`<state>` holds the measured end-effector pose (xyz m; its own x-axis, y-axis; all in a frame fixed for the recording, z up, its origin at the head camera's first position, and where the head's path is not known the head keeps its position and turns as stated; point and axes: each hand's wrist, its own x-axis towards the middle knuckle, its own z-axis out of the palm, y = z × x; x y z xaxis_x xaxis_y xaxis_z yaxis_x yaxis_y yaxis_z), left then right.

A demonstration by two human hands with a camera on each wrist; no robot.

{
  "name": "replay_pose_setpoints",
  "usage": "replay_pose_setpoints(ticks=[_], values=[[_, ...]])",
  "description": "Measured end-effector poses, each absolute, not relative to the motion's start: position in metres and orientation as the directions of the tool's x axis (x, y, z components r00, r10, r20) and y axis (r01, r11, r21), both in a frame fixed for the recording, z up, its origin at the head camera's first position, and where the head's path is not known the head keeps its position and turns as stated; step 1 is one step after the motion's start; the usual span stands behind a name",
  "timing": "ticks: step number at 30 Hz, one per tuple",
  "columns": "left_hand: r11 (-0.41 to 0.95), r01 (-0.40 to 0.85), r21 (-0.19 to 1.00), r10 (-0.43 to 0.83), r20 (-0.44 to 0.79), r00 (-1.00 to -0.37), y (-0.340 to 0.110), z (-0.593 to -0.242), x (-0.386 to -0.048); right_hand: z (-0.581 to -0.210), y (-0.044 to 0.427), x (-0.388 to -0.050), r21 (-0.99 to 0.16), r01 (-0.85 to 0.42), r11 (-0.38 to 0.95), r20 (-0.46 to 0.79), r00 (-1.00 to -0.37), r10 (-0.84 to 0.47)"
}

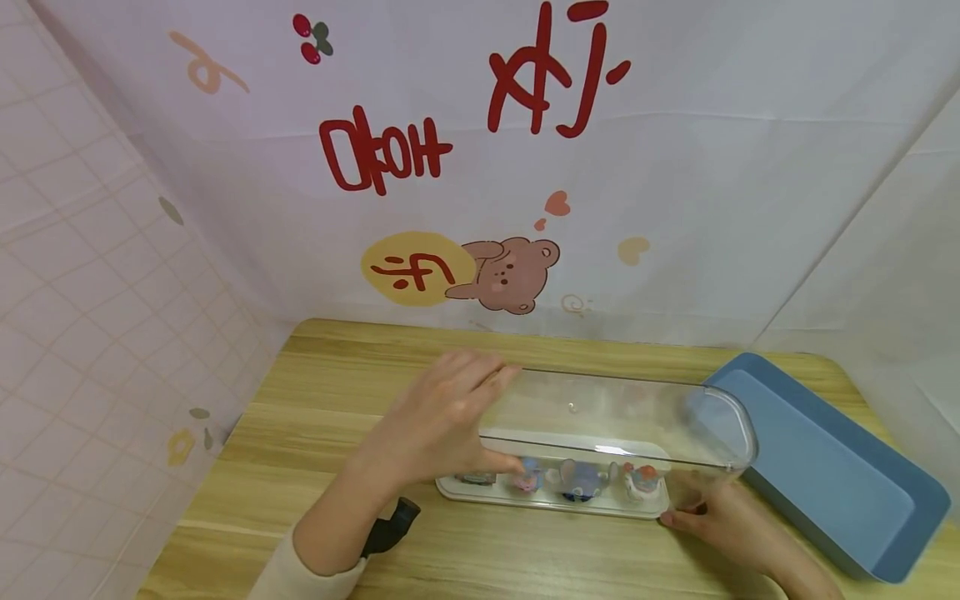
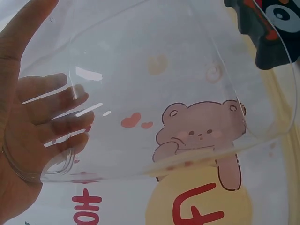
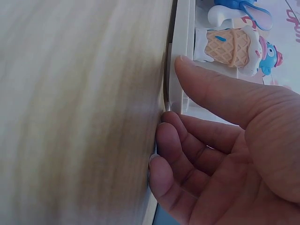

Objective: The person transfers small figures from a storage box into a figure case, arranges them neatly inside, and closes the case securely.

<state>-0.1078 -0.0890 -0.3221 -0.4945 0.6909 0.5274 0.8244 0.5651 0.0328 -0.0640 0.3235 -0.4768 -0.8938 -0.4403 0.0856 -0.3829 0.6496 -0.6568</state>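
Note:
A clear plastic cover (image 1: 600,408) is tilted above a long white base (image 1: 555,507) on the table. My left hand (image 1: 450,408) grips the cover's left end, thumb on the near side. In the left wrist view its fingers (image 2: 63,101) show through the plastic. Small figurines stand in a row on the base, among them a blue-grey big-eared one (image 1: 581,481) and a red-topped one (image 1: 642,482). My right hand (image 1: 723,517) pinches the base's right end; in the right wrist view the thumb (image 3: 211,89) presses its rim beside an ice-cream-cone figurine (image 3: 229,47).
A blue rectangular tray (image 1: 832,483) lies at an angle on the right, partly behind the cover's end. Below my left wrist is a black curved object (image 1: 393,529). White printed sheets (image 1: 675,183) stand behind and beside the wooden table (image 1: 330,383).

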Motion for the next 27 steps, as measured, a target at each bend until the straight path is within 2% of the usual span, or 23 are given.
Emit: replay_pose_setpoints(ticks=[8,27], values=[[0.569,0.821,0.053,0.681,0.529,-0.506,-0.087,-0.328,-0.108,-0.481,0.322,-0.064,-0.645,-0.421,0.638,0.174,-0.894,-0.414],[0.587,0.808,0.054,0.689,0.491,-0.533,-0.085,-0.337,-0.11,-0.486,0.322,-0.067,-0.65,-0.432,0.625,0.197,-0.89,-0.41]])
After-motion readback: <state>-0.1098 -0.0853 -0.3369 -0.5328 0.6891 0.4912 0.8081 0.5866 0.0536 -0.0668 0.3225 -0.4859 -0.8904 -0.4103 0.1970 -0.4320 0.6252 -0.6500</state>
